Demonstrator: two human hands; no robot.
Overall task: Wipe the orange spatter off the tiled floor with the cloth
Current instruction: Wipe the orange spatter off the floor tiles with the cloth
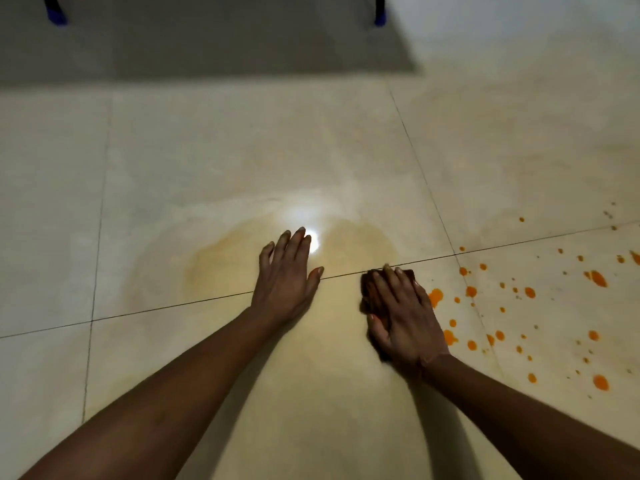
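Indoor room: glossy cream floor tiles (242,150), blue-footed furniture legs (380,16).

Head view, downward, close above floor (207,150)

Bare forearms (194,368), left hand (287,282), right hand (405,317)

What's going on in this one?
A person is wiping a tiled floor. The right hand presses a dark cloth flat on the tile, just left of the orange spatter, which is not yet wiped. The left hand rests flat on the floor. A faint smear lies around it.
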